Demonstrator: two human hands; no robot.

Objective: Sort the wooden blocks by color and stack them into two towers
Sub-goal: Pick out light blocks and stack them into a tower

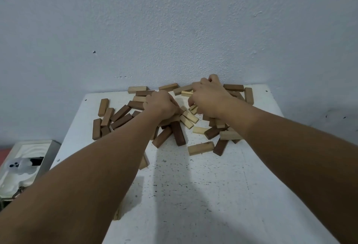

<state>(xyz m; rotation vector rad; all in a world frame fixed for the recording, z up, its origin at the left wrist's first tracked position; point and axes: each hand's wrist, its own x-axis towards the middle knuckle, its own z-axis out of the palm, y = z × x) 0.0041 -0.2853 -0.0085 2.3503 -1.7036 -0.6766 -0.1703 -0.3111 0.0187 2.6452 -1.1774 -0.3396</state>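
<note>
The left hand (pixel 161 106) is seen at frame centre, fingers curled down into the blocks (pixel 174 119); what they grip cannot be told. The right hand (pixel 209 98), just right of it, is curled over pale blocks, a pale block (pixel 187 93) being touched at its fingertips. The blocks, dark and pale, are scattered unsorted across the far part of the white table (pixel 193 195), against the wall (pixel 174 21). A white box (pixel 21 166) is seen at lower left.
</note>
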